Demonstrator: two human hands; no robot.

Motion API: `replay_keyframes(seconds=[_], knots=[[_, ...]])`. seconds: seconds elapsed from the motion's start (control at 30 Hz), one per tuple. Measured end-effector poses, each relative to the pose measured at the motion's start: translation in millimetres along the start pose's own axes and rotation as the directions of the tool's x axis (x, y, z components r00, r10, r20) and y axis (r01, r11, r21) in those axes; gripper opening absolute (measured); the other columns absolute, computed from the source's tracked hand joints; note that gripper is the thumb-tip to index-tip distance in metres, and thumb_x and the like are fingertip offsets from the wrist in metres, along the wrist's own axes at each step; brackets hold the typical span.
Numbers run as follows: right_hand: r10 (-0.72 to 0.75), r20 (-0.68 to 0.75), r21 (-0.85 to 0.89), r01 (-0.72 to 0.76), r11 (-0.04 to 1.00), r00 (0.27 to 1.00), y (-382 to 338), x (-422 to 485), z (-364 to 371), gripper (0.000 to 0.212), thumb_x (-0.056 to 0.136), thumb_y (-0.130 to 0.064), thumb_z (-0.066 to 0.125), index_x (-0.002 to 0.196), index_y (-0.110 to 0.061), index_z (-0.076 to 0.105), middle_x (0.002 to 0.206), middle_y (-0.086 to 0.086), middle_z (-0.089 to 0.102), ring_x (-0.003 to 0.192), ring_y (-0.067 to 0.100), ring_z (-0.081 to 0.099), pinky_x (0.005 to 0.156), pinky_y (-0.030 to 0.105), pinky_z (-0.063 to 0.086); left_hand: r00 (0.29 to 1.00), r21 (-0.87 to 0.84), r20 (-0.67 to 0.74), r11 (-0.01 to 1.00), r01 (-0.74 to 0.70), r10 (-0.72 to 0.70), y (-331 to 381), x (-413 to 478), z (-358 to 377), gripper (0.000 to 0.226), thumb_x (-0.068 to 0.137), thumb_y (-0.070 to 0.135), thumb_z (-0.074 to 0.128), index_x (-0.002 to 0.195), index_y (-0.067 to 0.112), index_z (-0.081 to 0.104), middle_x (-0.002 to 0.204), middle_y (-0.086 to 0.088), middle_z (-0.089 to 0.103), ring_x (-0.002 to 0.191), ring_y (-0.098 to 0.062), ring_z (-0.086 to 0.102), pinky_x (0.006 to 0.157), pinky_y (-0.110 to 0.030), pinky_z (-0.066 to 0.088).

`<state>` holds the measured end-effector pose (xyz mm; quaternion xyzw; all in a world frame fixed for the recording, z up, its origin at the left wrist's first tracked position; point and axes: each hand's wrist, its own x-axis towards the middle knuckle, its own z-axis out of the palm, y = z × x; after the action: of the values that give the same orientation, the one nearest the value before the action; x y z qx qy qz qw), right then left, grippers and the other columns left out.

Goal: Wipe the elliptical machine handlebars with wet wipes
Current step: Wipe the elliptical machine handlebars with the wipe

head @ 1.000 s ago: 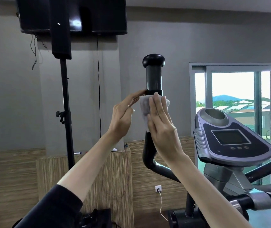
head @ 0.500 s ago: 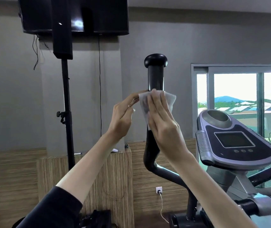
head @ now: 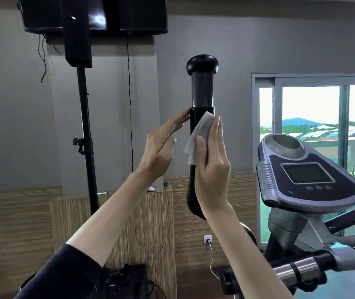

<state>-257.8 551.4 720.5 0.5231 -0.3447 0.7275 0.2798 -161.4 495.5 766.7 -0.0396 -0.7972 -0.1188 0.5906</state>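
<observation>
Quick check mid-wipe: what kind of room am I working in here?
Probably a small gym or fitness room: an elliptical machine with its console and upright handlebar, plus a speaker on a stand below a wall-mounted TV.

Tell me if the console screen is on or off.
Off, it seems: the console screen is blank grey, with no digits or glow.
</observation>
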Motion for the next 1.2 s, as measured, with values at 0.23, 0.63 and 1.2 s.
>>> replay_keyframes(seconds=[0.23,0.63,1.2], knots=[[-0.397,0.133,-0.297,0.418,0.859,0.908,52,-75,4,0.042,0.1,-0.011,0.045,0.138,-0.001,0.03,0.157,-0.002,0.013,0.144,0.026,0.013,0.115,0.044,0.024,1.0,0.043,0.001,0.999,-0.022,0.022,0,-6,6,0.066,0.081,-0.014,0.028,0.143,0.008,0.034,0.141,0.002,0.045,0.136,-0.014,0.043,0.11,-0.04,0.039],[-0.171,-0.16,-0.163,0.145,0.976,0.972,16,-44,24,0.057,0.096,-0.011,0.05,0.141,0.005,0.019,0.149,0.014,0.025,0.143,0.021,0.019,0.115,0.041,0.025,0.994,0.123,0.04,0.987,-0.106,0.102,-2,-11,-1,0.062,0.085,-0.013,0.029,0.144,0.005,0.03,0.145,-0.001,0.039,0.137,-0.013,0.04,0.11,-0.034,0.039],[-0.079,-0.224,-0.188,0.036,0.982,0.971,66,-100,44,0.066,0.101,-0.022,0.037,0.15,-0.018,-0.007,0.149,0.021,0.015,0.144,0.024,0.016,0.115,0.038,0.026,0.964,0.211,0.241,0.963,-0.167,0.114,-6,-33,6,0.062,0.095,0.027,0.018,0.15,-0.002,0.011,0.159,-0.016,0.006,0.147,-0.006,0.005,0.116,-0.017,0.009]])
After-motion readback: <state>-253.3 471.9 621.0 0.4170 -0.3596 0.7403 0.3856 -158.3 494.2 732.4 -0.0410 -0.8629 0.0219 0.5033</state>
